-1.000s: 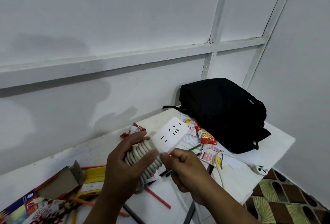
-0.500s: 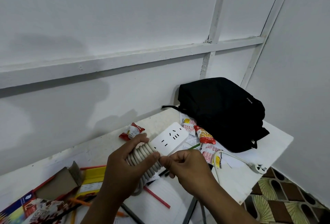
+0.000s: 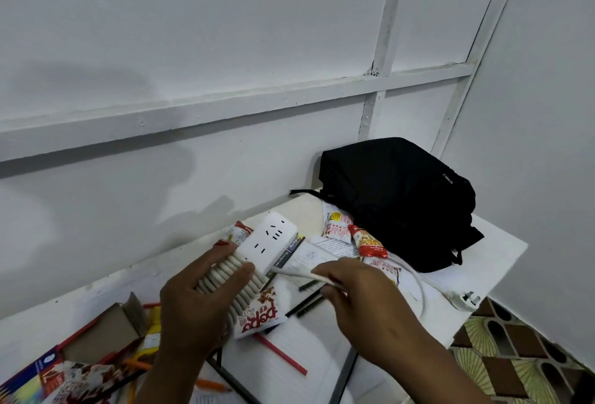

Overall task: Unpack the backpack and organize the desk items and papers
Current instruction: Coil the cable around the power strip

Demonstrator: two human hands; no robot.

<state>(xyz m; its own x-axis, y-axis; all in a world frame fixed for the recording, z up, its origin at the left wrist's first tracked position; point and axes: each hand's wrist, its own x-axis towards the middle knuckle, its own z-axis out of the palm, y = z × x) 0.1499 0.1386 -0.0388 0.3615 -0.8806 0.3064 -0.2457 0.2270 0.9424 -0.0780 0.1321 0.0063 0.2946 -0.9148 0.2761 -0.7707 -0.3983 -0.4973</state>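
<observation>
- The left hand (image 3: 196, 304) is curled round a power strip (image 3: 269, 241), thumb across the cord (image 3: 231, 278) wound in tight loops about its lower end, fingers (image 3: 214, 257) wrapped behind.
- The right hand (image 3: 363, 300) pinches the loose run of the same white cord between thumb and fingers (image 3: 325, 275), just right of the strip; the other fingers are curled in.
- From that pinch the cord goes right over the worktop (image 3: 495, 262) in a loop and ends in a white plug (image 3: 467, 300) lying near the right edge.
- The strip is held above the worktop, socket face up and tilted, its free end pointing toward the wall.
- Under the hands lie a red-and-white snack packet (image 3: 257, 315), a red pencil (image 3: 280, 355), dark pencils (image 3: 309, 300) and printed papers (image 3: 325, 249).
- Further right, more snack sachets (image 3: 367, 241) lie beside and partly on the papers.
- The black backpack (image 3: 396, 197) sits at the far right corner of the worktop against the wall, lying on its side, touching the sachets' end of the papers.
- At the lower left are an open cardboard box (image 3: 106, 329), a colourful pencil box (image 3: 29, 378) and an orange pencil (image 3: 209, 384).
</observation>
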